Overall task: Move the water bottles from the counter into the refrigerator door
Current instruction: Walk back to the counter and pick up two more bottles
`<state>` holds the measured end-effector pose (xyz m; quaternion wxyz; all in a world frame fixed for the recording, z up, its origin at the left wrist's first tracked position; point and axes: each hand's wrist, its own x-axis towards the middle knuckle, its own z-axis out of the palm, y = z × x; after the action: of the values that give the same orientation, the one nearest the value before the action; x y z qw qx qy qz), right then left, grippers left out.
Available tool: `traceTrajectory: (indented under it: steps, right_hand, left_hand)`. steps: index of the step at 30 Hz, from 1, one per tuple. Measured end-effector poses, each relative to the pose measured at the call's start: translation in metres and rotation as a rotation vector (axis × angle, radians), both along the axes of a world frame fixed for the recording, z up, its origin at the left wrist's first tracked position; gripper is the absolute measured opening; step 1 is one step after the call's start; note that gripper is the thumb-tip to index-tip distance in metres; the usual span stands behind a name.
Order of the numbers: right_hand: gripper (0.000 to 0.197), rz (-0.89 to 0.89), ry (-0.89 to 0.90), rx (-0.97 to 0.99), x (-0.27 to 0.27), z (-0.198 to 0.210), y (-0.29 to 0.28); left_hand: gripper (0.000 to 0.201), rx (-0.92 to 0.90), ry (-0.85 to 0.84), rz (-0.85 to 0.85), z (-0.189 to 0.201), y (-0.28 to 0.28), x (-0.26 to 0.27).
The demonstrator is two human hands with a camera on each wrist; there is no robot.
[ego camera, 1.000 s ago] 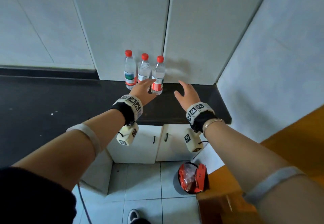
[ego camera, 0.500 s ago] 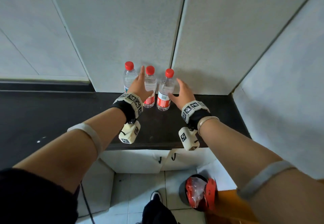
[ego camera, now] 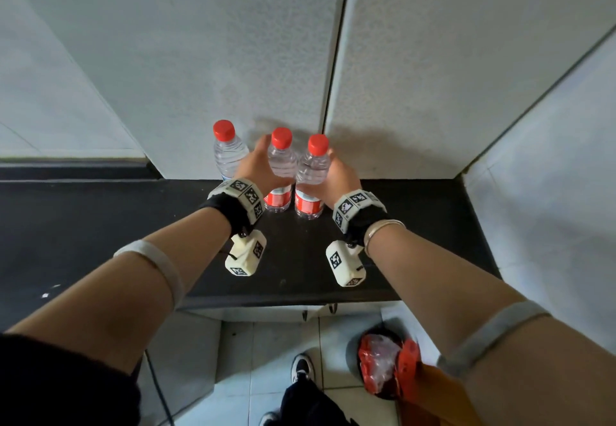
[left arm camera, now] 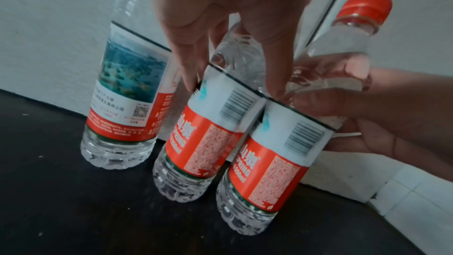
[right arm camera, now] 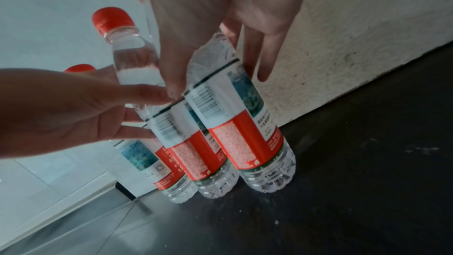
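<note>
Three clear water bottles with red caps stand upright in a row at the back of the black counter (ego camera: pixel 100 232). The left bottle (ego camera: pixel 229 155) stands free. My left hand (ego camera: pixel 255 169) grips the middle bottle (ego camera: pixel 282 162) above its label, with the thumb in front and the fingers behind. My right hand (ego camera: pixel 339 176) grips the right bottle (ego camera: pixel 312 169) the same way. In the left wrist view my fingers (left arm camera: pixel 186 61) reach down between the left bottle (left arm camera: pixel 127 104) and the middle bottle (left arm camera: pixel 196 143). In the right wrist view my thumb (right arm camera: pixel 172 77) lies on the right bottle (right arm camera: pixel 245 133).
White cabinet doors (ego camera: pixel 233 58) rise right behind the bottles and a white wall (ego camera: pixel 550 165) closes off the counter's right end. On the tiled floor below are a bin with a red bag (ego camera: pixel 383 369) and my shoe (ego camera: pixel 301 365).
Both hands moved forward from in front of the bottles and closed round them, the left on the middle bottle and the right on the right one. My head came closer to the counter.
</note>
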<state>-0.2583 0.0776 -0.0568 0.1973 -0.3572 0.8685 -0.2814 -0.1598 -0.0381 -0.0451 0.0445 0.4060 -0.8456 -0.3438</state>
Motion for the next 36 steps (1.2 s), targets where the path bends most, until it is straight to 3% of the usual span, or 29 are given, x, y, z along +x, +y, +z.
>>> traceTrajectory:
  steps: [3,7,10,13,20,28,36]
  right_hand:
    - [0.036,0.002,0.026,0.044,0.001,0.003,0.005]
    - [0.043,-0.071,0.050,0.058,0.007,0.012,0.022]
    - [0.054,-0.170,0.041,-0.011,0.014,0.023,0.047]
    - [0.056,-0.245,0.033,-0.028,0.029,0.036,0.076]
    - [0.063,-0.479,-0.024,-0.111,0.077,0.047,0.151]
    - [0.075,-0.767,0.058,-0.097,0.140,0.063,0.260]
    - [0.082,-1.040,0.075,-0.079,0.201,0.084,0.366]
  left_hand:
    - [0.076,-0.040,-0.006,-0.029,0.005,0.003,0.000]
    - [0.059,-0.095,-0.041,-0.119,0.014,0.017,0.003]
    - [0.073,-0.039,0.006,-0.138,0.021,0.030,0.009]
    - [0.075,0.007,0.068,-0.185,0.030,0.052,0.015]
    - [0.087,0.039,0.129,-0.379,0.048,0.117,0.038]
    - [0.067,0.176,0.197,-0.612,0.063,0.213,0.065]
    - [0.073,0.168,0.183,-0.910,0.069,0.313,0.079]
